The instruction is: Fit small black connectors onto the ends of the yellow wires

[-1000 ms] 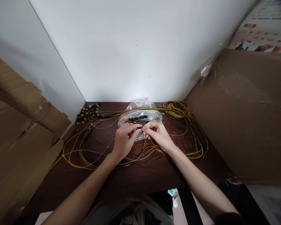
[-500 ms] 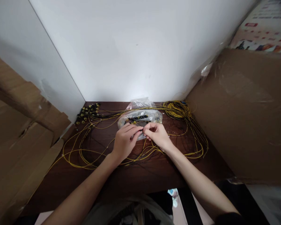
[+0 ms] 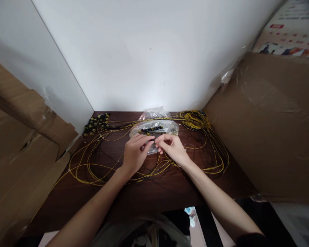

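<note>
My left hand [image 3: 135, 152] and my right hand [image 3: 172, 148] meet fingertip to fingertip over the middle of the brown table. Both pinch at a small dark piece, mostly covered by the fingers, so its kind cannot be made out. Just behind them lies an open clear plastic bag [image 3: 173, 127] with black and yellow connectors [image 3: 154, 129] in it. Yellow and black wires [image 3: 161, 168] run beneath my wrists and loop out to both sides.
Several black connectors with yellow ends [image 3: 96, 123] lie at the back left. A coil of yellow wire [image 3: 194, 120] sits at the back right. Cardboard [image 3: 23, 147] stands on the left, a large cardboard box [image 3: 275, 127] on the right, a white wall [image 3: 154, 58] behind.
My left hand has shifted slightly left and its pinch looks a little looser. The right fingertips have moved slightly left too. The wires and bag stay where they were.
</note>
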Motion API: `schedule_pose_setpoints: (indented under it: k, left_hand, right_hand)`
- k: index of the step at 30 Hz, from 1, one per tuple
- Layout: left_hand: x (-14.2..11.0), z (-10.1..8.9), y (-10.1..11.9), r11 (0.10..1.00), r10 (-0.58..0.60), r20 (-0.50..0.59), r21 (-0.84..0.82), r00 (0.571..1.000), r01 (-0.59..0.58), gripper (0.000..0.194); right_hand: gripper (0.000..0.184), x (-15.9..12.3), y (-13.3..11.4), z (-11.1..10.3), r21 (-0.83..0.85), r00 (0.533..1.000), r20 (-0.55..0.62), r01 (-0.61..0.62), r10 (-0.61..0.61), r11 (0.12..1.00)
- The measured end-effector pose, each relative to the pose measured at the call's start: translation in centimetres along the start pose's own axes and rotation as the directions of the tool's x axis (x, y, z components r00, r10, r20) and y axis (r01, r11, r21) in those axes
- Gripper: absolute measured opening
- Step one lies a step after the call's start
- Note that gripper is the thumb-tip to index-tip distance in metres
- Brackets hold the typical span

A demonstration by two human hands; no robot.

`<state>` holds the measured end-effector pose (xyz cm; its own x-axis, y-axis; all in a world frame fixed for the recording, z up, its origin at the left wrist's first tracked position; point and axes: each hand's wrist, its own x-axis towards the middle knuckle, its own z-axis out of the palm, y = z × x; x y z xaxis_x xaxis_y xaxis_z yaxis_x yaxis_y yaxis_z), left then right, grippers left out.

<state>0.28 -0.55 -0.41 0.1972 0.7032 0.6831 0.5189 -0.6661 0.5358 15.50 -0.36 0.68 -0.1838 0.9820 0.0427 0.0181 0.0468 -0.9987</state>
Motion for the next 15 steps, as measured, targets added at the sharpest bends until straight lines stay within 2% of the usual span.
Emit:
schedule_pose_setpoints:
  k: [4,15]
  left_hand:
    - [-0.02,0.09,-0.05,1.000,0.001,-0.007,-0.007,1.000,-0.001,0.014]
    - [-0.11,0.22,0.18,0.999,0.050,0.006,-0.012,0.999,-0.050,0.014]
  right_hand:
    - [0.015,0.11,0.05,-0.09,0.000,0.999,-0.031,-0.006,0.006,1.000]
    - [0.007,0.09,0.18,-0.40,-0.048,0.999,-0.029,0.043,-0.044,0.998]
